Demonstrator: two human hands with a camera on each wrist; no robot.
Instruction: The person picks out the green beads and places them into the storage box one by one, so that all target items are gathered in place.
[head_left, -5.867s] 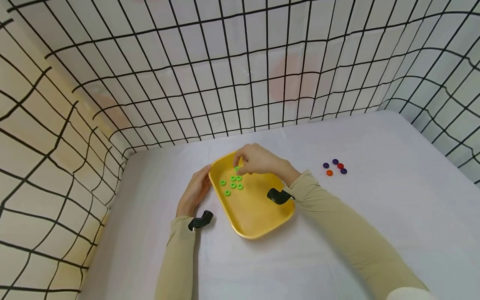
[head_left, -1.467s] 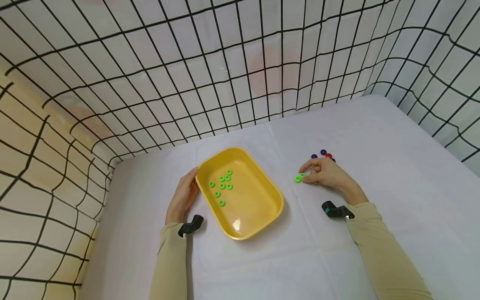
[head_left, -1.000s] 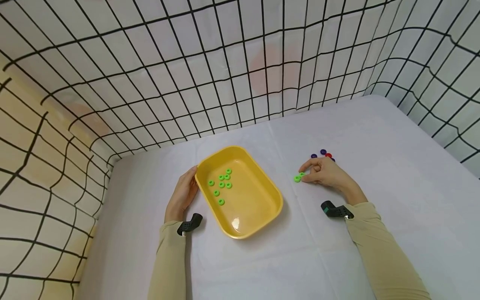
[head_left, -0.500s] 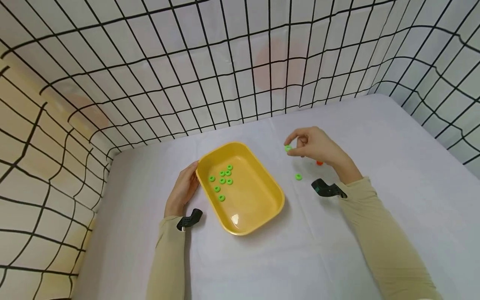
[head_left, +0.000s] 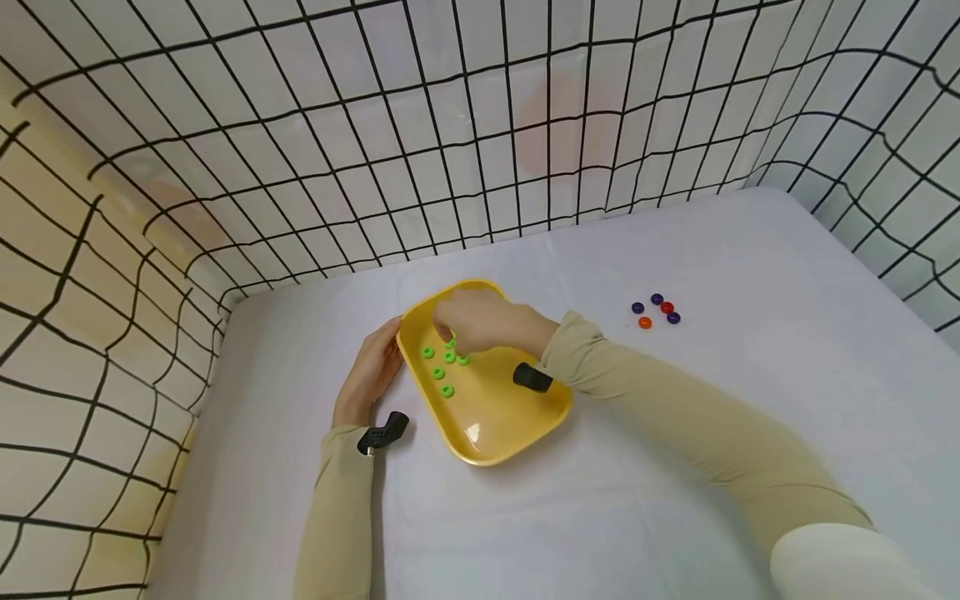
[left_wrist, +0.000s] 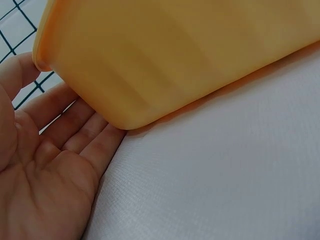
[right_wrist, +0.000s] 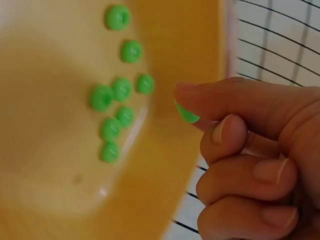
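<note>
My right hand (head_left: 480, 321) reaches over the yellow tray (head_left: 495, 457), thumb and forefinger pinching a green bead (right_wrist: 188, 114) while the other fingers curl in. Most of that bead is hidden by the thumb. Several green beads (right_wrist: 101, 98) lie on the tray floor beyond the fingertips, loosely grouped towards its far left end. At the tray's far left corner is my left hand (head_left: 371, 367), thumb tip at the rim and fairly straight fingers (left_wrist: 56, 102) against the outer wall.
Several small purple, red and orange beads (head_left: 657, 299) lie on the white cloth (head_left: 750, 375) right of the tray. A black wire grid (head_left: 480, 133) stands along the back and both sides. My right sleeve (head_left: 690, 408) crosses the cloth.
My right hand picked a green bead off the cloth, lifted it and moved left over the tray. The green bead left on the cloth is out of sight now. My left hand stays at the corner.
</note>
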